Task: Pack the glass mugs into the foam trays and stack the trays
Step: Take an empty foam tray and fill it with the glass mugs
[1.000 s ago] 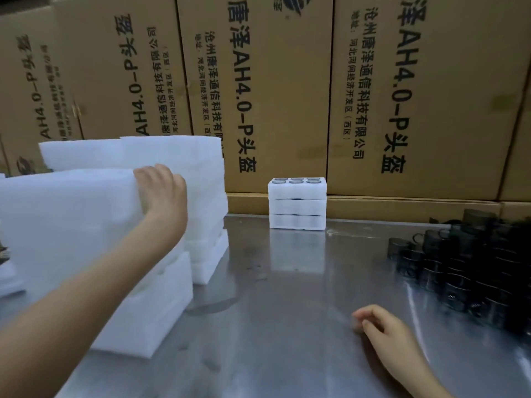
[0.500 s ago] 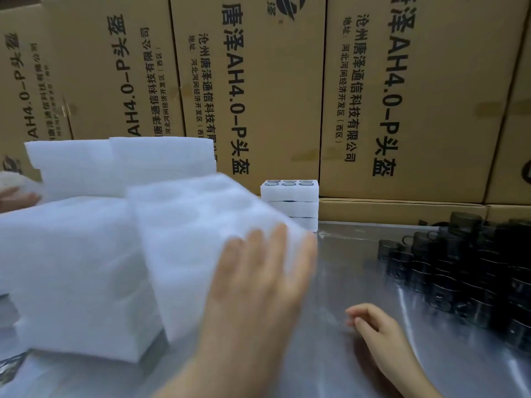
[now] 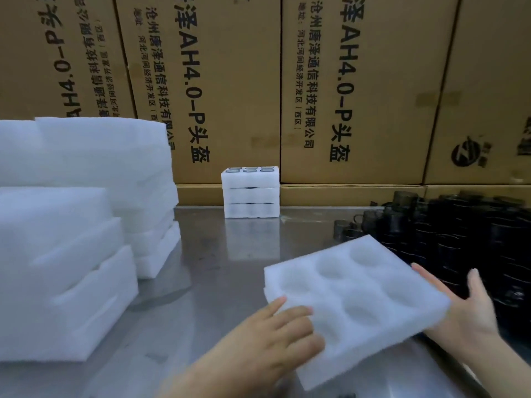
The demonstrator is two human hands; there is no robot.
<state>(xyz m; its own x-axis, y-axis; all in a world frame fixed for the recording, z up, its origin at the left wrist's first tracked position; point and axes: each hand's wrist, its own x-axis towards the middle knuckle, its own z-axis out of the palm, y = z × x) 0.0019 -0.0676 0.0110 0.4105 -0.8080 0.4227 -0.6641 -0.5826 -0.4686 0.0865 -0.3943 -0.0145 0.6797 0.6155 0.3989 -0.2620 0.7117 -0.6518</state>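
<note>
A steel desk (image 3: 230,271) runs along a wall of brown cardboard boxes (image 3: 224,90) printed with black lettering. On it, near the front, lies a white foam tray (image 3: 353,294) with six round hollows, all bare, its far right corner tilted toward the mugs. The left hand (image 3: 275,337) rests on the tray's near left corner, fingers (image 3: 296,311) curled over the edge and grasping it. The right hand (image 3: 465,314) is spread, straight fingers pressed flat against the tray's right side. Just beyond that hand stands a dense cluster of dark glass mugs (image 3: 459,237). At the back, against the boxes, three filled trays (image 3: 250,193) sit stacked. Tall piles of spare foam trays (image 3: 74,225) fill the left.
</note>
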